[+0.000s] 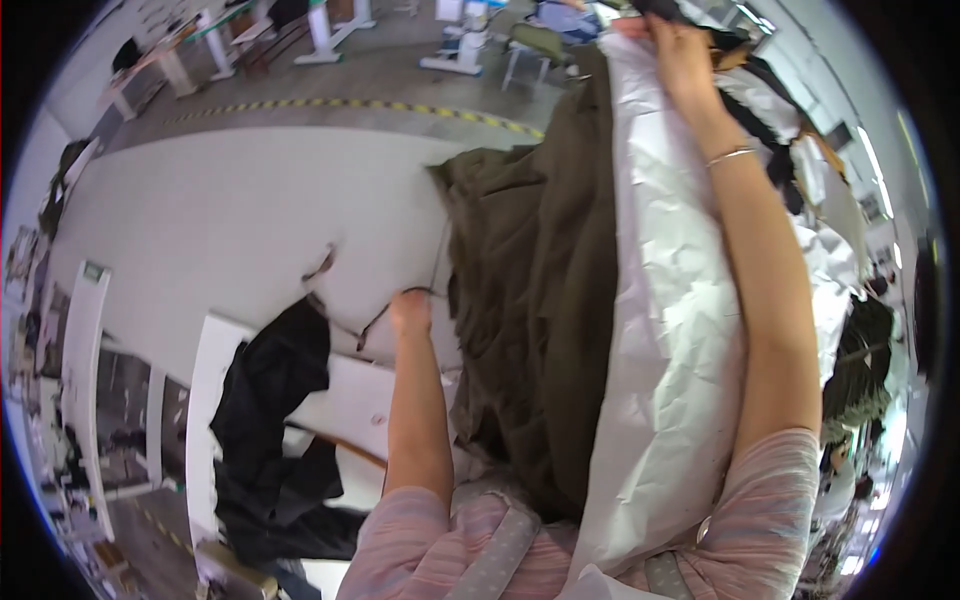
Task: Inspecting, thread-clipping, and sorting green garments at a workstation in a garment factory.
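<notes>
Olive-brown cloth point(540, 260) spreads in folds between my arms, its left part lying over a pale table. Along its right side runs a crumpled white sheet point(670, 330), paper-like, reaching back toward my body. My left hand point(410, 312) is closed beside the cloth's left edge, with a thin dark strip point(376, 322) passing through its fingers. At the far end of the white sheet, my right hand point(682, 48) has its fingers curled by some dark material. What exactly it grips is hard to make out.
The pale tabletop point(250, 200) stretches to the left. Black cloth pieces point(275, 400) lie on white sheets at the near left. Past the table, yellow-and-black tape point(370, 103) marks the floor, with white-legged workstations point(320, 35) behind. More garments point(860, 350) hang at the right.
</notes>
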Available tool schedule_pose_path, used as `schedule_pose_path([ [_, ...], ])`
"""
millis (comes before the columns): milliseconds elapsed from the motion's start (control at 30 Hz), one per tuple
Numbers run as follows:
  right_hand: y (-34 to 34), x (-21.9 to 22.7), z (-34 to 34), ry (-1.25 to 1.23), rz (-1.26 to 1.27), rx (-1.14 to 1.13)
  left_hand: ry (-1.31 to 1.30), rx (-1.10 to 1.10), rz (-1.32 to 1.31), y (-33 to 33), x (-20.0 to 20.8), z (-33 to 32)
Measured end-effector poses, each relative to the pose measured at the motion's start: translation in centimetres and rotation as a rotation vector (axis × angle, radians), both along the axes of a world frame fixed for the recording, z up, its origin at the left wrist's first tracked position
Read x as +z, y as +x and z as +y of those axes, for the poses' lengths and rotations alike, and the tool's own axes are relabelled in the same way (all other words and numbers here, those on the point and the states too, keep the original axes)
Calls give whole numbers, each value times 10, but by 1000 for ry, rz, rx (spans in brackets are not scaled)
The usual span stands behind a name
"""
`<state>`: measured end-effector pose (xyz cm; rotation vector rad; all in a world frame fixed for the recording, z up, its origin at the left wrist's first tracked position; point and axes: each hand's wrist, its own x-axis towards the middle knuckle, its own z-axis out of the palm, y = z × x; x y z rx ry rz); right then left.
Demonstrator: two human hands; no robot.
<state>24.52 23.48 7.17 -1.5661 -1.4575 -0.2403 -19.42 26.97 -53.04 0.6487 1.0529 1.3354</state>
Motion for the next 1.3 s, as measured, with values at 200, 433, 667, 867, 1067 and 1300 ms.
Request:
schedule_pose_path([
  [200, 10, -13, -40, -26, -92, -50, -613, 286, -691, 128, 56, 15],
  [433, 31, 0, -34, 47, 282, 90, -14, 260, -606, 72, 266, 101],
  [667, 131, 196, -94, 224, 468, -152, 624, -500, -276, 104, 591, 58],
  [867, 131, 253, -215, 118, 74, -396, 795, -882, -136, 297, 700, -44],
  [1067, 107, 252, -249, -29, -386, -691, 891, -1213, 220, 430, 640, -160],
  [1300, 26, 197, -134, 202, -681, 130, 908, -1248, 207, 411, 644, -167],
])
